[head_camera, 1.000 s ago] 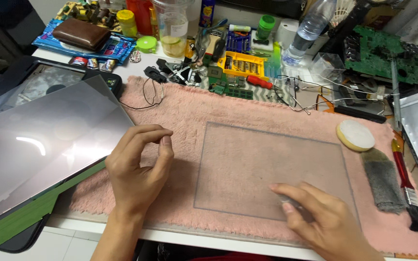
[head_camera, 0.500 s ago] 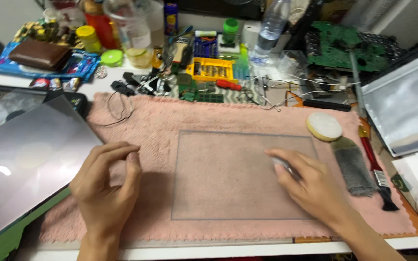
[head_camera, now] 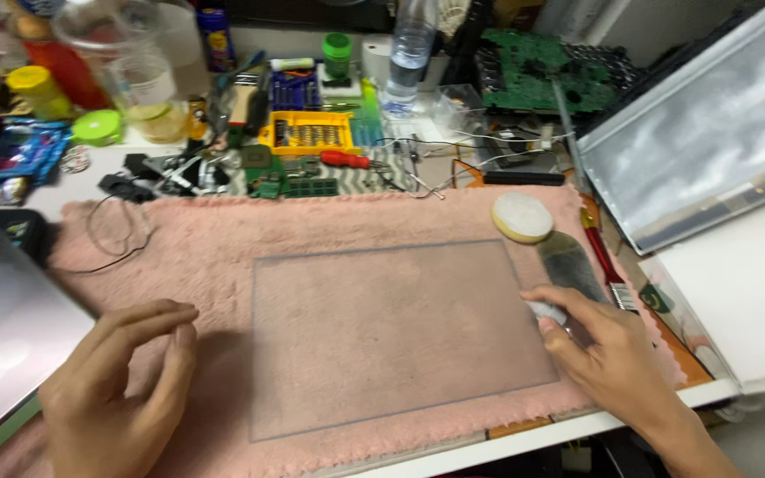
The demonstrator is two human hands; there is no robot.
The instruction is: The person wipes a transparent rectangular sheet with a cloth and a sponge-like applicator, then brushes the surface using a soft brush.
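A clear rectangular sheet (head_camera: 391, 332) lies flat on a pink fuzzy mat (head_camera: 329, 226). My right hand (head_camera: 617, 358) rests at the sheet's right edge, its fingers pinching a small white wad (head_camera: 545, 310). My left hand (head_camera: 121, 394) hovers over the mat left of the sheet, fingers curled loosely and apart, holding nothing. Its fingertips are a little short of the sheet's left edge.
A round white pad (head_camera: 521, 217) and a red-handled brush (head_camera: 602, 257) lie right of the sheet. A yellow bit case (head_camera: 305, 133), a red screwdriver (head_camera: 345, 159), a plastic bottle (head_camera: 407, 53), a green circuit board (head_camera: 542, 80) and cups crowd the back. Grey panels (head_camera: 701, 150) lean at right.
My right hand slid rightward across the sheet to its right edge. The left hand stayed left of the sheet, fingers loosening. The view shifted right.
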